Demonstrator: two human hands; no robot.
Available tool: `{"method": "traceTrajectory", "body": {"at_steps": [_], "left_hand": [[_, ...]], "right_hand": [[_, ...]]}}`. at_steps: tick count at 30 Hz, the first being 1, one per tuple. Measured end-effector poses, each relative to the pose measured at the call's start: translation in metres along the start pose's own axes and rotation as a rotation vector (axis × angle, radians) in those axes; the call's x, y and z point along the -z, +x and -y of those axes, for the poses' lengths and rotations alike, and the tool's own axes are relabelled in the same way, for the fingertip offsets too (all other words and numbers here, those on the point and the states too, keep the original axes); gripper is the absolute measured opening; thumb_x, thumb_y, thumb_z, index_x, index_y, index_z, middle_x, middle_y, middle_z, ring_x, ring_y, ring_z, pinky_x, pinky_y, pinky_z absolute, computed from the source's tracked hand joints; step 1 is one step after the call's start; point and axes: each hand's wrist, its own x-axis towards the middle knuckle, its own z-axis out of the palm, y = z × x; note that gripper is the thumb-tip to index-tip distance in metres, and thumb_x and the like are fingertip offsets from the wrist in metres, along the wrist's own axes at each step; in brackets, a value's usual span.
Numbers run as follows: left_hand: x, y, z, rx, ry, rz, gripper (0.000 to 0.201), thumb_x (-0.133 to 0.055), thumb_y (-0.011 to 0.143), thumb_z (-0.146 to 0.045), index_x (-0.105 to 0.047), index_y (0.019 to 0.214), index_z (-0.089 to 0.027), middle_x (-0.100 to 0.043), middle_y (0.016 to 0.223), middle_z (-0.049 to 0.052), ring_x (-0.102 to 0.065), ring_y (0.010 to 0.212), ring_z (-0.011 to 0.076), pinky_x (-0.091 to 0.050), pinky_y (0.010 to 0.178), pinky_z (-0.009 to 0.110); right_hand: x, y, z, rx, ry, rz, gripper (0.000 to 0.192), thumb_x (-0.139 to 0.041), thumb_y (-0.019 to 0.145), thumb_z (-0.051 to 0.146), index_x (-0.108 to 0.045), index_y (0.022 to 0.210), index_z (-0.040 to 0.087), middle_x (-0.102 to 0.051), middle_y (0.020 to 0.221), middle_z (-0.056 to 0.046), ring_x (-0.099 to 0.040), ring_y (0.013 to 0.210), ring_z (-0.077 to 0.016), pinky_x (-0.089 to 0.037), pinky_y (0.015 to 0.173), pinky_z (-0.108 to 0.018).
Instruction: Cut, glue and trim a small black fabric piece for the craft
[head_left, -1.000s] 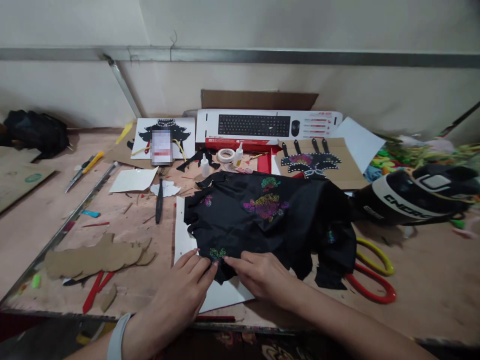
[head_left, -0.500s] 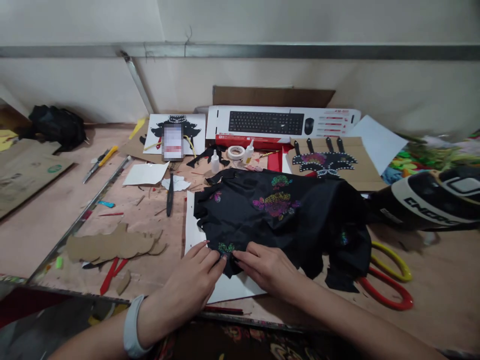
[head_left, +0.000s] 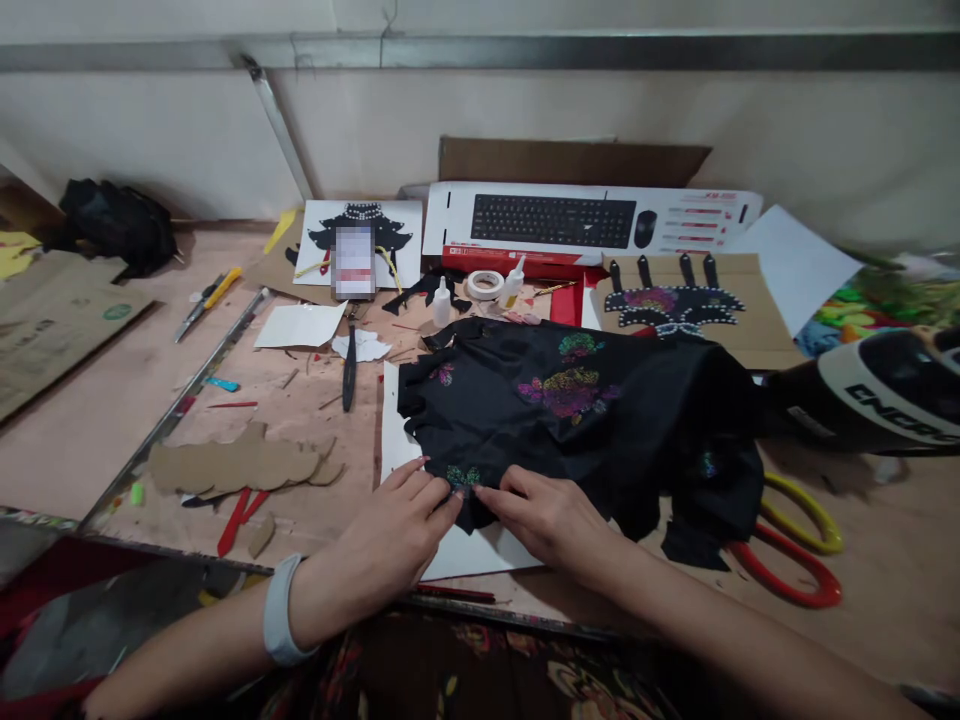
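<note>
Both hands still meet at the near hem of the black fabric [head_left: 570, 420], lying over white card [head_left: 397, 450] mid-surface. Left hand [head_left: 390, 535] and right hand [head_left: 544, 515] pinch beside the sequin motif [head_left: 463, 476] (grip narrow, probably on cloth). Only the viewpoint has shifted.

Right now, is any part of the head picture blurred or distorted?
Head view: the hands and black fabric with glitter flowers are sharp; the black-and-white helmet at the right edge is smeared; the metal wall rail bows from lens distortion; light is even.
</note>
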Motion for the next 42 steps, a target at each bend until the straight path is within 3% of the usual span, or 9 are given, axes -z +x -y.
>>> {"method": "traceTrajectory", "body": {"at_steps": [18, 29, 42], "left_hand": [[0.008, -0.001, 0.001, -0.001, -0.002, 0.055, 0.038, -0.048, 0.09, -0.014, -0.055, 0.127, -0.012, -0.064, 0.105, 0.01, -0.059, 0.101, 0.0224, -0.039, 0.106, 0.044], [0.003, -0.001, 0.003, 0.005, -0.044, 0.015, 0.041, -0.051, 0.086, -0.011, -0.056, 0.126, -0.013, -0.063, 0.103, 0.009, -0.059, 0.102, 0.0229, -0.038, 0.107, 0.046], [0.002, -0.002, 0.003, 0.007, -0.041, 0.001, 0.04, -0.048, 0.088, -0.011, -0.056, 0.127, -0.014, -0.062, 0.102, 0.008, -0.059, 0.102, 0.0224, -0.037, 0.109, 0.047]], "right_hand": [[-0.01, -0.003, -0.003, -0.01, 0.019, -0.016, 0.026, -0.046, 0.096, 0.018, -0.067, 0.111, 0.021, -0.055, 0.075, -0.001, -0.047, 0.059, -0.0105, -0.032, 0.051, -0.021], [-0.008, 0.004, -0.001, -0.013, 0.004, -0.082, 0.021, -0.047, 0.097, 0.022, -0.064, 0.106, 0.016, -0.057, 0.073, -0.001, -0.055, 0.061, -0.0121, -0.037, 0.052, -0.022], [-0.008, 0.008, -0.008, -0.054, 0.096, 0.009, 0.015, -0.054, 0.093, 0.022, -0.063, 0.104, 0.017, -0.062, 0.079, -0.002, -0.06, 0.063, -0.0128, -0.04, 0.051, -0.022]]}}
